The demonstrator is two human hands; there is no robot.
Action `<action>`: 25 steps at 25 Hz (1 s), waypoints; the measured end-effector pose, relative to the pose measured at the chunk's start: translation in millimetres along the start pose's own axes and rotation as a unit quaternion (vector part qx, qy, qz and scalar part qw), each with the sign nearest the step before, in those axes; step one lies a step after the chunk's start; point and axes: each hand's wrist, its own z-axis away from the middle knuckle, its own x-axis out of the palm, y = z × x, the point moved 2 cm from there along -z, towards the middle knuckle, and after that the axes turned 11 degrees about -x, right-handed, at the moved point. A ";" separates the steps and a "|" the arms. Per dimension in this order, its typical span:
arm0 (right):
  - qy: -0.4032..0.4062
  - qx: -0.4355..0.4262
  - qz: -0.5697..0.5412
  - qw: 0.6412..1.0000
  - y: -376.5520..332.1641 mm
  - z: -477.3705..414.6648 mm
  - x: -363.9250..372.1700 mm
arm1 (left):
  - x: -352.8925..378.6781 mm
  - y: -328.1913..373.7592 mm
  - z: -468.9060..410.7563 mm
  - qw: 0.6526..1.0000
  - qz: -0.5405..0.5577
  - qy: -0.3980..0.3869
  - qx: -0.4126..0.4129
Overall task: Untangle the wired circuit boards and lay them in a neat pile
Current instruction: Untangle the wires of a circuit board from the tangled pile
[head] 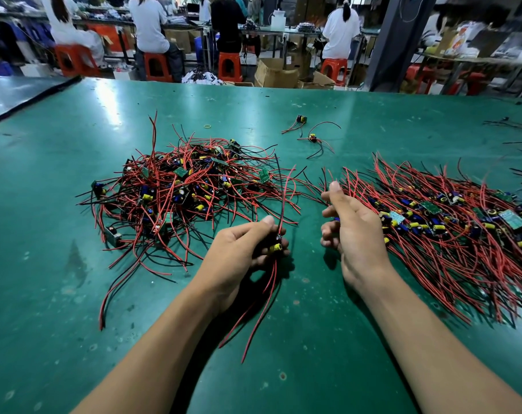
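A tangled heap of small circuit boards (pixel 182 189) with red and black wires lies on the green table at centre left. To the right spreads a laid-out pile (pixel 450 228) whose wires run roughly parallel. My left hand (pixel 241 252) grips one wired board (pixel 276 248) with a yellow capacitor; its red wires trail up past my thumb and down toward me. My right hand (pixel 352 225) hovers at the left edge of the laid-out pile with fingers loosely curled and thumb raised; whether it holds anything is hidden.
Two loose wired boards (pixel 312 138) and a small yellow rubber band (pixel 207 126) lie further back on the green table (pixel 74 264). More black wires (pixel 510 124) sit at the far right. Several people sit on orange stools at benches behind.
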 end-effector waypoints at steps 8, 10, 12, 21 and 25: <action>-0.048 -0.035 0.054 0.997 1.4 5.8 7.4 | 1.4 3.2 -1.8 0.992 0.106 -0.029 -0.060; -0.093 -0.069 0.122 0.986 0.3 12.0 11.2 | -0.7 3.0 -4.3 0.990 0.120 -0.037 -0.057; -0.171 -0.115 0.229 0.951 2.2 20.3 16.1 | -2.1 1.6 -7.1 0.991 0.117 -0.044 -0.052; -0.104 -0.221 0.354 0.903 -6.8 15.3 8.0 | -0.4 -0.6 -10.6 0.992 0.100 -0.047 -0.053; -0.008 -0.242 0.472 0.848 -18.3 -2.7 -16.8 | -0.4 0.5 -10.4 0.991 0.122 -0.004 -0.056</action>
